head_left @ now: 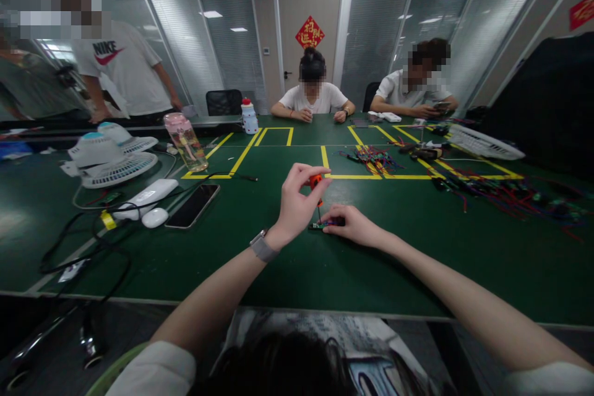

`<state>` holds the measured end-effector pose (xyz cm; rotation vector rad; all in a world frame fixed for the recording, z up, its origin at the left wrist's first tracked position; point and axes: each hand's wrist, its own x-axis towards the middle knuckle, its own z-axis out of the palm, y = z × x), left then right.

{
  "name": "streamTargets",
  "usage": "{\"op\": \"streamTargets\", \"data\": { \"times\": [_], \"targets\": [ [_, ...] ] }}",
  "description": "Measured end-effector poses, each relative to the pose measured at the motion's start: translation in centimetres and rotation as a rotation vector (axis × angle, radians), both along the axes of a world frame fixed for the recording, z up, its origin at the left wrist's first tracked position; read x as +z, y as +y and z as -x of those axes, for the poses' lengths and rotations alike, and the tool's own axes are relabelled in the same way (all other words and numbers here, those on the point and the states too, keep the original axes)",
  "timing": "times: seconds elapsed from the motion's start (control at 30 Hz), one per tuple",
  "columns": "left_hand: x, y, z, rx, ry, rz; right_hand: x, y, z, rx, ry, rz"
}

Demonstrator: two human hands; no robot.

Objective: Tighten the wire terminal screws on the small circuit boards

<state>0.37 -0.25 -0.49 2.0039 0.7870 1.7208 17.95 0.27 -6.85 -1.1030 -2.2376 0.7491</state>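
Note:
My left hand (299, 198) is closed round the orange and black handle of a screwdriver (316, 182), which stands almost upright. Its thin shaft points down at a small green circuit board (317, 226) on the table; whether the tip sits in a screw is too small to tell. My right hand (352, 224) pinches the board's right side, where a dark and purplish part shows between the fingers. Both hands are close together over the green table (260, 272).
Left stand a phone (193, 205), a white mouse (154, 217), a power strip (148, 198), white fans (114, 161) and a pink-capped bottle (186, 143). Bundles of wired boards (375, 159) lie to the right, near a white basket (485, 142). People sit across the table.

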Motion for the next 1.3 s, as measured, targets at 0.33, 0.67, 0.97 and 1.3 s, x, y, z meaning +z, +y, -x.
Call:
{"op": "streamTargets", "data": {
  "times": [0.33,0.67,0.97,1.3],
  "targets": [
    [-0.20,0.20,-0.05,-0.131,-0.045,0.084,0.07,-0.04,-0.01,0.006,-0.002,-0.010],
    [-0.49,0.20,0.09,-0.090,-0.022,0.043,-0.21,0.12,-0.04,0.001,-0.004,-0.006],
    [-0.29,0.04,-0.05,0.019,-0.011,-0.029,0.00,-0.01,-0.03,-0.002,-0.005,-0.003],
    [-0.44,-0.07,-0.15,-0.155,-0.036,0.057,-0.01,0.00,0.01,0.005,-0.009,-0.006]
  ]
}}
